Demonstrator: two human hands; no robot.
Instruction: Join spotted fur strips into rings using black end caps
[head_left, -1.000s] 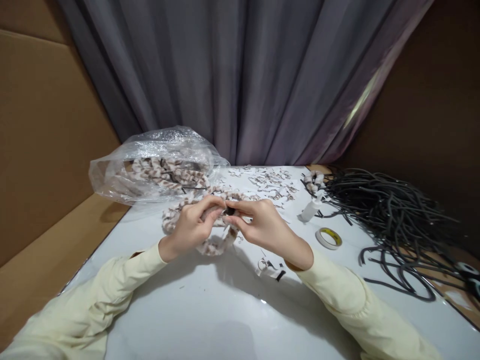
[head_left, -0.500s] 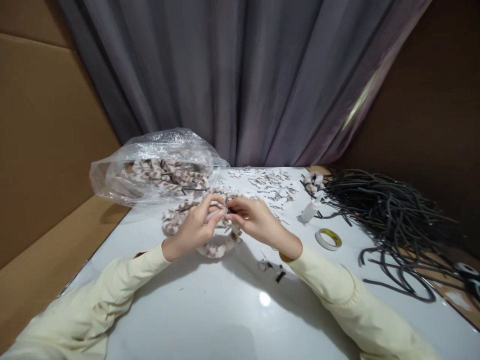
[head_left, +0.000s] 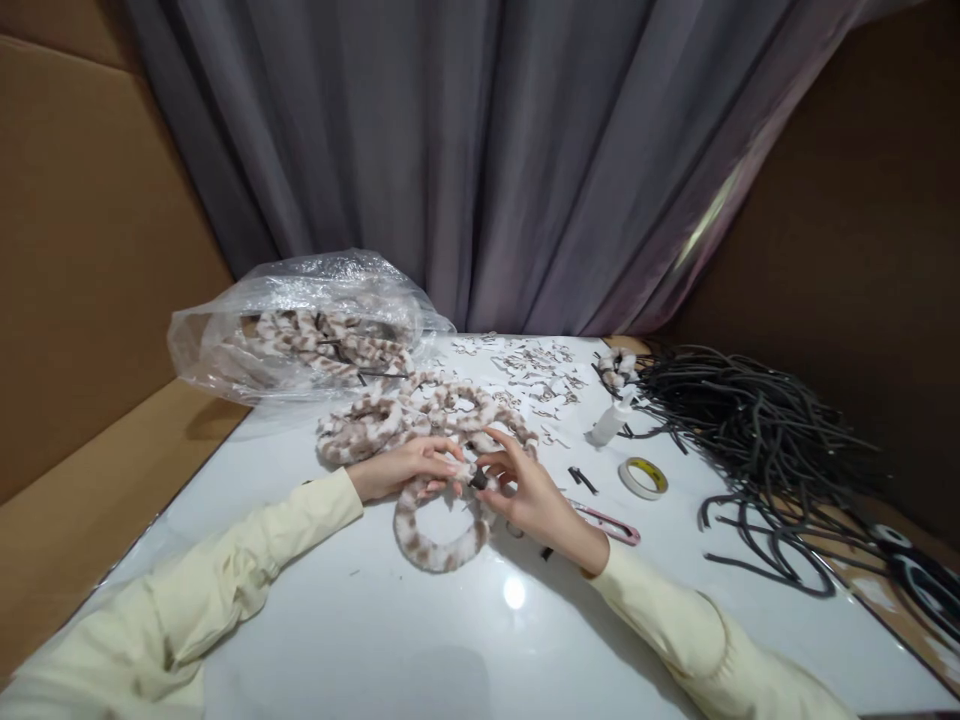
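A fluffy white-and-brown fabric ring hangs low over the table from my fingers. My left hand pinches one fabric end of it at the top. Beside it, the thumb and fingers of my right hand close around a short black tube piece at the ring's join. The two ends meet between my hands, though fingers partly hide the exact contact. More fluffy spotted rings lie in a heap just behind my hands.
A clear plastic bag of fluffy rings stands back left. Fabric scraps spread behind the hands. Rightward are a white bottle, a tape roll, a pink cutter, black cords and scissors.
My hands have come nearer and lower with the ring, which now hangs in fuller view. The cutter beside my right wrist has come into sight. The camera view has shifted slightly.
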